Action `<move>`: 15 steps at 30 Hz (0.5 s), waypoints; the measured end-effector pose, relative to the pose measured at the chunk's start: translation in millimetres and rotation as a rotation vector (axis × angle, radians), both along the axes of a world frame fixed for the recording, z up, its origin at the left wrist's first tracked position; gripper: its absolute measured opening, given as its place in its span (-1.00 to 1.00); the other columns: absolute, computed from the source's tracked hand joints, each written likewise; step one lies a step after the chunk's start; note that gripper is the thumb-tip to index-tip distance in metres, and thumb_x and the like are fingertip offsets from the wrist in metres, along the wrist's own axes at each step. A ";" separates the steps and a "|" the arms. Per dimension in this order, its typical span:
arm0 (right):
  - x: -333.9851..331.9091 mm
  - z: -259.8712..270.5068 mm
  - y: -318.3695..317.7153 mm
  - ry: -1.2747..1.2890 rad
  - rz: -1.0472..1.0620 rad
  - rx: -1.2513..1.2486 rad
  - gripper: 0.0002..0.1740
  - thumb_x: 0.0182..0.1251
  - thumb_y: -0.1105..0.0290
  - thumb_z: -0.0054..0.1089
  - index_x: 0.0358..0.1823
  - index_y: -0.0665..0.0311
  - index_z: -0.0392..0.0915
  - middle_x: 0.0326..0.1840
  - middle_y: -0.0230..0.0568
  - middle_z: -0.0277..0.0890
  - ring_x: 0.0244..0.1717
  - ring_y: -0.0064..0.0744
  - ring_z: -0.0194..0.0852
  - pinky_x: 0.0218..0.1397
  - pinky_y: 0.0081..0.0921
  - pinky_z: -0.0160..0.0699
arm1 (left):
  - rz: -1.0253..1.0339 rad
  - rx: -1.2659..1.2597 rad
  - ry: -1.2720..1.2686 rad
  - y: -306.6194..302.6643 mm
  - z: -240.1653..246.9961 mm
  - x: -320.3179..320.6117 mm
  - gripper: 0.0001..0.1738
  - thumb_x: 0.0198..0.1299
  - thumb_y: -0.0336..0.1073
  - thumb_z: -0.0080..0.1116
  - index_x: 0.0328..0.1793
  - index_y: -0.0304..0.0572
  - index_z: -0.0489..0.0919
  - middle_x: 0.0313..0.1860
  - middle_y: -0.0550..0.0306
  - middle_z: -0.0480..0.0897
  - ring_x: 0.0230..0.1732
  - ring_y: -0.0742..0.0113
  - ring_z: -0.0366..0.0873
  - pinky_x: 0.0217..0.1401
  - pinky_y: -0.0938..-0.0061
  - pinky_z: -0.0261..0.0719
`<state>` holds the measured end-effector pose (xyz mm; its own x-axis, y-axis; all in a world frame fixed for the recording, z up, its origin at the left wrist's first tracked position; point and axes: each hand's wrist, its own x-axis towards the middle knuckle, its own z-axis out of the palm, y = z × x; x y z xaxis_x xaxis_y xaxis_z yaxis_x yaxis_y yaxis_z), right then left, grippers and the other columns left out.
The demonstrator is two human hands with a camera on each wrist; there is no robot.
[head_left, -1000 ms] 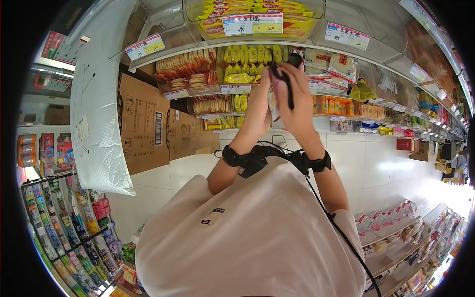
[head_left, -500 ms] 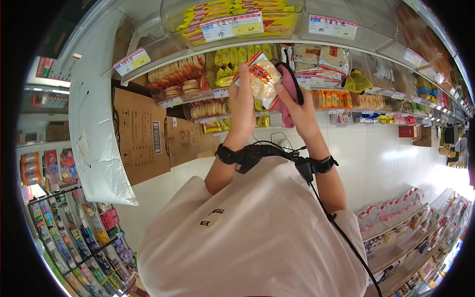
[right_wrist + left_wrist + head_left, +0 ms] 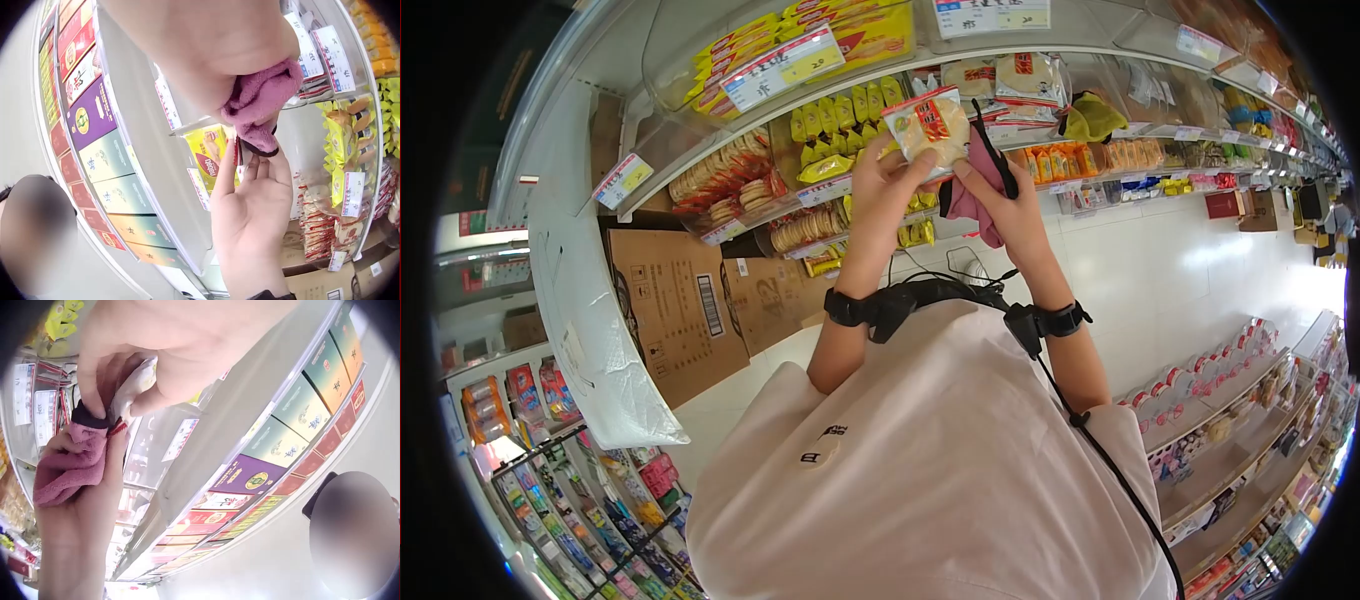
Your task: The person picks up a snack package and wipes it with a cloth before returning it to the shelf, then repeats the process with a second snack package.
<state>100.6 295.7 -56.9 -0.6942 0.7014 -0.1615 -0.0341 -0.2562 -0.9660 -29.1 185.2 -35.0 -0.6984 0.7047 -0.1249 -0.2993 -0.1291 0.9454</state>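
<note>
A clear packet of round pale crackers [image 3: 928,128] with a red and gold label is held up before the shelf. My left hand [image 3: 885,190] pinches its lower left part, thumb across the front. A pink cloth [image 3: 982,190] with a black edge is gripped in my right hand [image 3: 1015,212], whose thumb reaches the packet's lower right corner. In the left wrist view the cloth [image 3: 72,465] bunches in the right palm beside the packet's red edge. The right wrist view has the left hand [image 3: 253,203] under the packet, its fingers partly behind the cloth.
Shelf bins hold yellow snack packs [image 3: 840,125], stacked crackers [image 3: 725,180] and more white cracker packets [image 3: 1028,80]. A yellow-green cloth [image 3: 1092,118] lies on the shelf edge. Cardboard boxes [image 3: 675,300] stand at left below the shelf. Another person [image 3: 353,534] is close by.
The hands have come down from the shelf front, and the packet, mostly hidden at first, now faces up. The left thumb has moved onto its front. The head view has turned somewhat.
</note>
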 end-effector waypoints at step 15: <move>45.5 2.8 18.9 0.059 -0.128 -0.173 -0.55 0.33 0.16 0.45 -0.01 0.43 0.62 -0.17 -0.33 0.66 -0.20 -0.61 0.54 -0.10 -0.61 0.51 | -0.014 0.131 -0.092 59.5 -9.2 -31.0 -0.20 0.45 -0.14 0.20 0.58 -0.48 0.08 0.19 -0.23 0.58 0.08 0.06 0.70 0.20 0.32 0.66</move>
<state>146.1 314.6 -54.1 -0.6133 0.7497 -0.2486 -0.1321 -0.4077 -0.9035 -60.1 244.7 -44.2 -0.6782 0.7288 -0.0942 -0.3867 -0.2450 0.8891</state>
